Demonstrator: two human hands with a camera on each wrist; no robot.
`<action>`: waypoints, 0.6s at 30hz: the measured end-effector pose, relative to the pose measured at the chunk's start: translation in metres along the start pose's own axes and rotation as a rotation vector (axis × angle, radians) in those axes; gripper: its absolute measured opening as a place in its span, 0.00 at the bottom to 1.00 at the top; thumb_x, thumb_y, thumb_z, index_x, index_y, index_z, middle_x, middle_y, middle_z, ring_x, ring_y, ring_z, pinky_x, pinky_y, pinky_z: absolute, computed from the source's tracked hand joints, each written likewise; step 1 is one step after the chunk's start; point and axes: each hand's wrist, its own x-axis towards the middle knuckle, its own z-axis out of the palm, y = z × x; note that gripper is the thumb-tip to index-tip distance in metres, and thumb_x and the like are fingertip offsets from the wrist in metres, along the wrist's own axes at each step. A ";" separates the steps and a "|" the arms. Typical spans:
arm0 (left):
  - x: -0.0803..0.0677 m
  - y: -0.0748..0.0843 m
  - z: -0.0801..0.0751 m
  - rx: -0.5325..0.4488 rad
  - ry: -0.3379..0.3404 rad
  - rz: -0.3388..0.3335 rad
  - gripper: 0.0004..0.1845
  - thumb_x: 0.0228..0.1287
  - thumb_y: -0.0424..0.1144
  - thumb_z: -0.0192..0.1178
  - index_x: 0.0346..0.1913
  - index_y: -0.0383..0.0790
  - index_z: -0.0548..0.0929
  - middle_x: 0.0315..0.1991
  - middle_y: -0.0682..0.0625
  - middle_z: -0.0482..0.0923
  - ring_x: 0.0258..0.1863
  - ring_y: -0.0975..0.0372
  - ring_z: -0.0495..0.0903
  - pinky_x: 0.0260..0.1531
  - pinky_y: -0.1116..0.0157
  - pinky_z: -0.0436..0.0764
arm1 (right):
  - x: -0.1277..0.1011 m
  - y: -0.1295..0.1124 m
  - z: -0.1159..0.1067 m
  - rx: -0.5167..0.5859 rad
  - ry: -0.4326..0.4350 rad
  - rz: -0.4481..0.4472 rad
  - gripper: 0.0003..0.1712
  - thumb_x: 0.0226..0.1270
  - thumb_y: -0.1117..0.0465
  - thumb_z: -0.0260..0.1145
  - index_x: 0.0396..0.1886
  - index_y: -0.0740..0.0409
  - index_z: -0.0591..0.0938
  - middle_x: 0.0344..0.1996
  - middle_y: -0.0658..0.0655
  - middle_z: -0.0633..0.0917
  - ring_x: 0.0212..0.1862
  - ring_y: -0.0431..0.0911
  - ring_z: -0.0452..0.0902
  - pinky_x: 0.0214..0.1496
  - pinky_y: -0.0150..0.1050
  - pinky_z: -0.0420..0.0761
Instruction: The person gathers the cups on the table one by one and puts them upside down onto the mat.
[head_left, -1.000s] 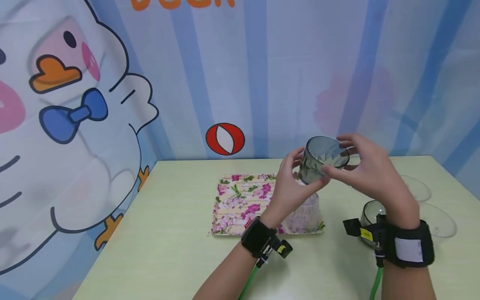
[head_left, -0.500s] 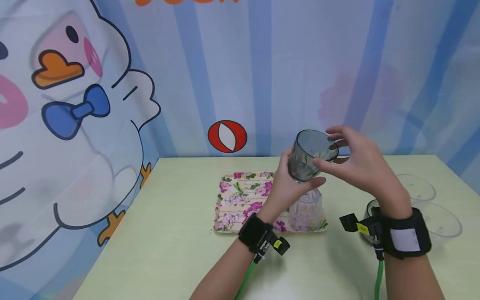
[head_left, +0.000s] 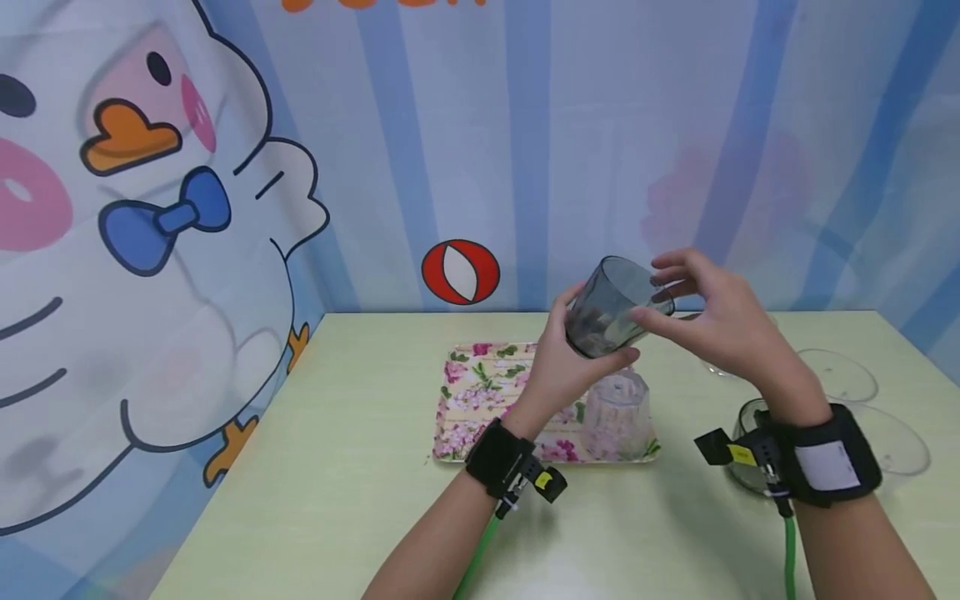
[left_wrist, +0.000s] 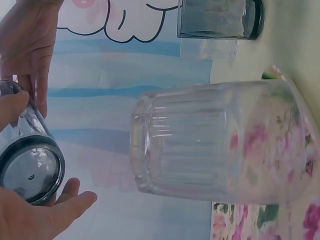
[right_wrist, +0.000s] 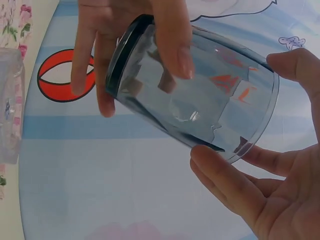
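Both hands are gripping one tilted grey glass (head_left: pixel 602 315), up off the bench (head_left: pixel 337 500).
Left hand (head_left: pixel 564 360) is holding the base end, fingers and thumb curled round it; right hand (head_left: pixel 716 323) is pinching the rim, fingers and thumb on opposite sides. Mouth is pointing to 1-2 o'clock in head view, base to 7-8. Inverted clear glass (head_left: pixel 617 421) is sitting at 6 o'clock below, on the floral tray (head_left: pixel 467 404); second grey glass (head_left: pixel 748 481) is standing at 4-5 o'clock, partly hidden. My take: base grip should be carrying the weight, rim fingers just steering, no squeezing. Smooth wall is probably slippery, so one hand should be holding firmly before the other lets go.
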 end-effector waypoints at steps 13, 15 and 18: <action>-0.004 0.009 -0.008 -0.058 -0.010 0.013 0.47 0.55 0.40 0.69 0.70 0.73 0.52 0.66 0.52 0.64 0.61 0.62 0.70 0.54 0.61 0.81 | -0.006 0.008 -0.001 0.110 -0.068 0.061 0.35 0.71 0.50 0.58 0.72 0.53 0.58 0.64 0.66 0.71 0.59 0.61 0.74 0.52 0.56 0.82; -0.003 0.010 -0.009 -0.079 -0.009 0.014 0.47 0.56 0.39 0.69 0.70 0.73 0.52 0.67 0.53 0.63 0.62 0.62 0.70 0.55 0.60 0.81 | -0.006 0.009 0.000 0.136 -0.076 0.057 0.35 0.72 0.50 0.56 0.73 0.55 0.56 0.63 0.67 0.71 0.58 0.61 0.74 0.50 0.51 0.84; -0.004 0.012 -0.010 -0.107 -0.011 0.016 0.47 0.56 0.39 0.69 0.69 0.74 0.52 0.68 0.54 0.62 0.62 0.62 0.69 0.56 0.59 0.81 | -0.006 0.009 0.001 0.174 -0.080 0.056 0.35 0.73 0.51 0.55 0.73 0.55 0.54 0.62 0.68 0.71 0.58 0.60 0.75 0.48 0.45 0.85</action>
